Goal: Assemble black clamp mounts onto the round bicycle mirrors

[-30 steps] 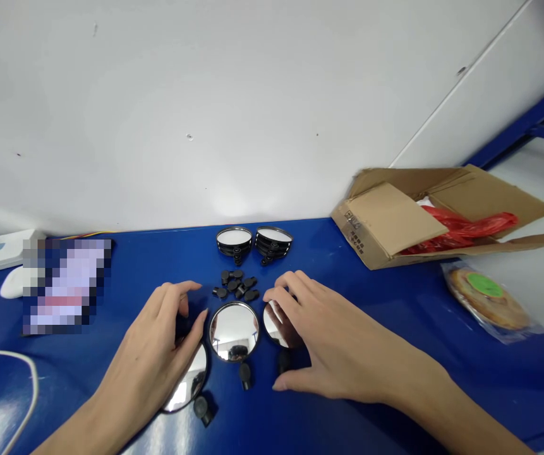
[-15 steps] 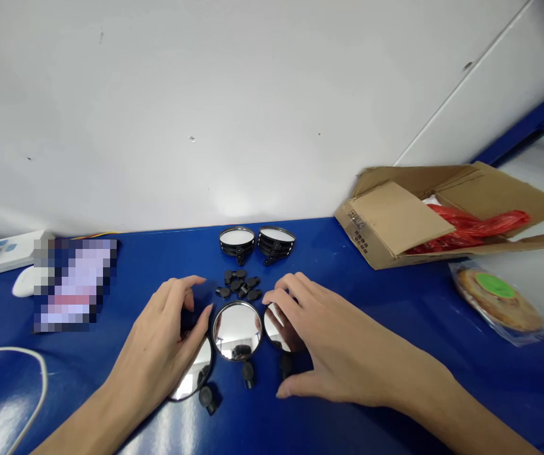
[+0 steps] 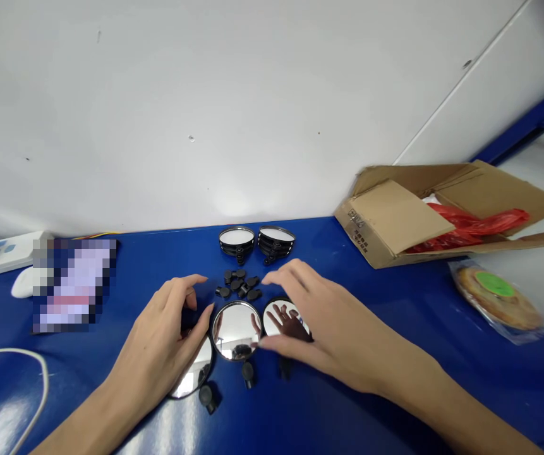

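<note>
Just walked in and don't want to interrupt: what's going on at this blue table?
A person's left hand is over the left round mirror, though contact is unclear; the right hand is open over the right round mirror, which shows its reflection. Neither visibly grips anything. The middle round mirror lies between them. Farther back are a cluster of black fittings and two stacks of mirrors near the wall.

Right hand (image 3: 323, 319) raised over the right-hand round mirror (image 3: 278, 319)
Its fingertips have moved above the rim, its thumb from the black mount (image 3: 285, 368) to the middle mirror's (image 3: 236, 325) edge; more glass shows, reflecting spread fingers.
</note>
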The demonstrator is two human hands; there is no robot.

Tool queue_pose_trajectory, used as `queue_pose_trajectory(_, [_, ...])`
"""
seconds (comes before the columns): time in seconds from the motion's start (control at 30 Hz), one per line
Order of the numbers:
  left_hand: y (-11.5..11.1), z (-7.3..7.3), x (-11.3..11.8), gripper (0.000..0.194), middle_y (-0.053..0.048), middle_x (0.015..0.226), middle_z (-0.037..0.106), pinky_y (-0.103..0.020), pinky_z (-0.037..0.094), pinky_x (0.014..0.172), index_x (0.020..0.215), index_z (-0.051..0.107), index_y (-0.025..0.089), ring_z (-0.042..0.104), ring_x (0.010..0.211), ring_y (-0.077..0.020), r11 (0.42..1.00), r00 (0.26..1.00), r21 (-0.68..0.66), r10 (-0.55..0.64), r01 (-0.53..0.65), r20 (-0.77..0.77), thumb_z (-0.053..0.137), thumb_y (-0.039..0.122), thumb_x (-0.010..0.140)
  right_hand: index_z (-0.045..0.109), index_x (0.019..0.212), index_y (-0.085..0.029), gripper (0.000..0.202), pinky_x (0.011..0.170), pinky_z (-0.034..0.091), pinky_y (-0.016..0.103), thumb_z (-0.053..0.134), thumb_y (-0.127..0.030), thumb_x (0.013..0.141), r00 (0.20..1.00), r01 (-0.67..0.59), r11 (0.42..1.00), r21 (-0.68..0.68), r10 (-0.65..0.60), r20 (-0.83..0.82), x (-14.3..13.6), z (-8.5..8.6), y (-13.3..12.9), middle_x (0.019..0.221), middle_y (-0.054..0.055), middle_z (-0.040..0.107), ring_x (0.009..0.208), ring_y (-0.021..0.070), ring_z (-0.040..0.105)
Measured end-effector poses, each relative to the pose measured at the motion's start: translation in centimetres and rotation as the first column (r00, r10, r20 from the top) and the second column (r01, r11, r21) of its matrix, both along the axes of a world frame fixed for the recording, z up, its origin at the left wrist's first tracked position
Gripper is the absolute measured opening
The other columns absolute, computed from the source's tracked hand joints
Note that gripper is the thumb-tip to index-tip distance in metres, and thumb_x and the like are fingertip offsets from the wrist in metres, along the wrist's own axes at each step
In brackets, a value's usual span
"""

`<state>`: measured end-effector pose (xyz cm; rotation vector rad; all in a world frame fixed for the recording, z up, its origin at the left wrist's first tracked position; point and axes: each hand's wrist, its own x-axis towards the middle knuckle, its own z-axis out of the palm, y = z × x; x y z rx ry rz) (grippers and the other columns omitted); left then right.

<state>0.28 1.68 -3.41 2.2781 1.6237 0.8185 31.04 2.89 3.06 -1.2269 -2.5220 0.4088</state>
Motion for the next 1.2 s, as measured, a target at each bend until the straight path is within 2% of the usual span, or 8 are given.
queue_pose_trajectory(0.13, [-0.2, 0.3, -0.1, 0.035, 0.000, 0.105, 0.063, -0.036, 0.059, 0.075, 0.150, 0.056, 0.032, 0.069, 0.085, -0.0217, 1.000, 1.000, -0.029, 0.001, -0.001, 0.007, 0.060, 0.046, 0.118, 0.058, 0.150, -0.022, 0.039, 0.087, 0.068, 0.045, 0.066, -0.039, 0.116, 0.975, 0.185, 0.955, 0.232, -0.149, -0.167, 0.3, -0.8, 1.0, 0.135, 0.013, 0.066, 0.106, 0.0284, 0.076])
queue_pose_trajectory(0.23, [-0.4, 0.6, -0.3, 0.036, -0.002, 0.107, 0.065, -0.033, 0.059, 0.067, 0.148, 0.058, 0.031, 0.069, 0.089, -0.0234, 0.998, 0.999, -0.056, 0.008, -0.006, 0.031, 0.059, 0.052, 0.118, 0.058, 0.158, -0.020, 0.046, 0.086, 0.069, 0.046, 0.066, -0.032, 0.114, 0.951, 0.296, 0.886, 0.356, -0.239, -0.198, 0.6, -1.8, 1.8, 0.139, 0.016, 0.063, 0.103, 0.0276, 0.075])
queue_pose_trajectory(0.33, [-0.7, 0.9, -0.4, 0.038, -0.003, 0.108, 0.067, -0.030, 0.058, 0.060, 0.146, 0.060, 0.031, 0.070, 0.090, -0.0238, 0.997, 0.997, -0.080, 0.016, -0.010, 0.070, 0.060, 0.056, 0.117, 0.058, 0.162, -0.019, 0.051, 0.084, 0.071, 0.046, 0.066, -0.030, 0.113, 0.939, 0.341, 0.844, 0.413, -0.284, -0.196, 0.7, -2.7, 2.5, 0.145, 0.019, 0.060, 0.111, 0.0308, 0.076])
queue_pose_trajectory(0.43, [-0.9, 1.1, -0.4, 0.039, -0.004, 0.110, 0.068, -0.030, 0.059, 0.059, 0.147, 0.061, 0.031, 0.071, 0.087, -0.0230, 0.996, 0.996, -0.084, 0.018, -0.010, 0.086, 0.060, 0.056, 0.116, 0.059, 0.162, -0.019, 0.050, 0.084, 0.072, 0.047, 0.064, -0.029, 0.114, 0.938, 0.346, 0.837, 0.423, -0.295, -0.182, 0.8, -3.3, 3.0, 0.145, 0.021, 0.061, 0.117, 0.0335, 0.075])
queue_pose_trajectory(0.67, [-0.8, 1.0, -0.2, 0.038, -0.005, 0.117, 0.071, -0.033, 0.061, 0.064, 0.147, 0.060, 0.031, 0.073, 0.088, -0.0227, 0.995, 0.997, -0.095, 0.015, -0.008, 0.078, 0.059, 0.054, 0.117, 0.064, 0.162, -0.021, 0.047, 0.081, 0.073, 0.045, 0.062, -0.027, 0.115, 0.946, 0.324, 0.873, 0.365, -0.296, -0.131, 0.8, -4.3, 3.4, 0.146, 0.020, 0.062, 0.113, 0.0315, 0.076])
queue_pose_trajectory(0.93, [-0.8, 1.0, -0.3, 0.039, -0.004, 0.111, 0.069, -0.033, 0.061, 0.065, 0.147, 0.061, 0.030, 0.072, 0.088, -0.0234, 0.997, 0.997, -0.078, -0.001, 0.007, 0.076, 0.057, 0.055, 0.118, 0.062, 0.164, -0.025, 0.046, 0.107, 0.071, 0.053, 0.058, -0.021, 0.118, 0.961, 0.263, 0.925, 0.274, -0.226, -0.161, 0.2, -4.9, 3.9, 0.161, 0.018, 0.062, 0.126, 0.0297, 0.075])
queue_pose_trajectory(1.1, [-0.8, 1.0, -0.3, 0.037, -0.004, 0.111, 0.067, -0.032, 0.061, 0.064, 0.146, 0.060, 0.031, 0.072, 0.087, -0.0227, 0.997, 0.997, -0.083, 0.003, 0.003, 0.082, 0.057, 0.055, 0.118, 0.074, 0.153, -0.030, 0.045, 0.104, 0.072, 0.051, 0.051, -0.013, 0.118, 0.965, 0.232, 0.938, 0.259, -0.188, -0.183, 0.1, -5.0, 4.1, 0.164, 0.013, 0.065, 0.116, 0.0251, 0.075])
queue_pose_trajectory(1.2, [-0.8, 1.0, -0.3, 0.037, -0.004, 0.112, 0.067, -0.032, 0.061, 0.064, 0.147, 0.059, 0.031, 0.072, 0.088, -0.0224, 0.996, 0.997, -0.088, 0.002, 0.005, 0.081, 0.056, 0.054, 0.118, 0.073, 0.155, -0.026, 0.045, 0.112, 0.069, 0.054, 0.051, -0.012, 0.118, 0.963, 0.221, 0.942, 0.251, -0.169, -0.212, 0.1, -5.2, 4.1, 0.165, 0.015, 0.064, 0.123, 0.0264, 0.074])
